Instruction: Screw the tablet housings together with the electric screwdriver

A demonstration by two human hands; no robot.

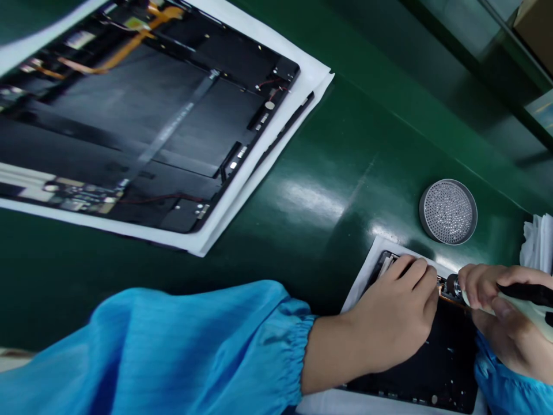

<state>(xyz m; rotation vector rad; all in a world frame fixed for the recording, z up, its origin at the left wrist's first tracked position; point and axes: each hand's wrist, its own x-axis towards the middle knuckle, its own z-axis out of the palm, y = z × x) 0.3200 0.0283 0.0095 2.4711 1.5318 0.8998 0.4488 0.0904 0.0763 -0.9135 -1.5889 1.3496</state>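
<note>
My left hand (395, 323), in a blue sleeve, lies flat on an opened black tablet (436, 369) at the lower right, fingertips pressing near its top edge. My right hand (496, 314) grips a black and white electric screwdriver (525, 302), whose metal tip touches the tablet's top edge right beside my left fingertips. The tablet rests on a white sheet (367, 271).
A second opened tablet (142, 109) with orange flex cables lies on white sheets at the upper left of the green belt (328, 202). A round grey perforated screw dish (448, 211) sits just beyond my hands. White cloth (538, 242) is at the right edge.
</note>
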